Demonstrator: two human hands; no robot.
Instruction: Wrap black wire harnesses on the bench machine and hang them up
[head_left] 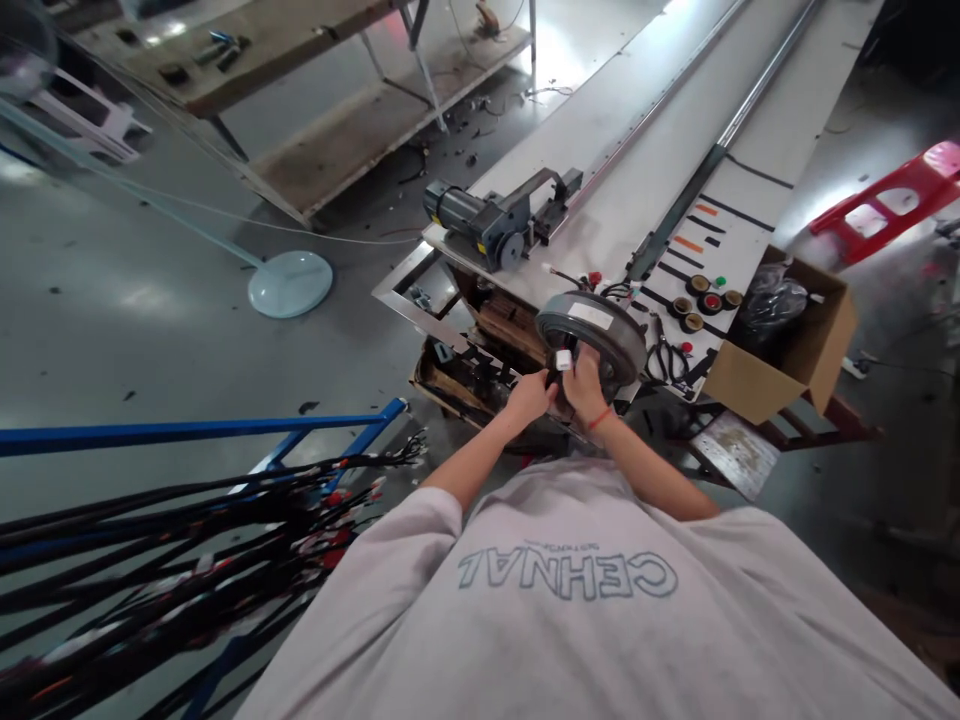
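A thick black wheel-like ring (628,345) with a white label on its rim stands at the near end of the long white bench (622,190). In front of its opening my right hand (587,388) is closed, fingers bent beside a small white block, which looks like a connector (563,360). My left hand (531,398) is close to the right one, lower and to the left, with its fingers pinched together. What lies in that pinch is too small and dark to make out. Wires with red and white connectors (595,280) lie just behind the ring.
A grey motor (465,210) sits on the bench's left edge. Push buttons (711,302) and black strips lie on the right. An open cardboard box (765,385) holds a dark plastic bag. Cable bundles (187,540) hang on a blue rack (187,437) at left.
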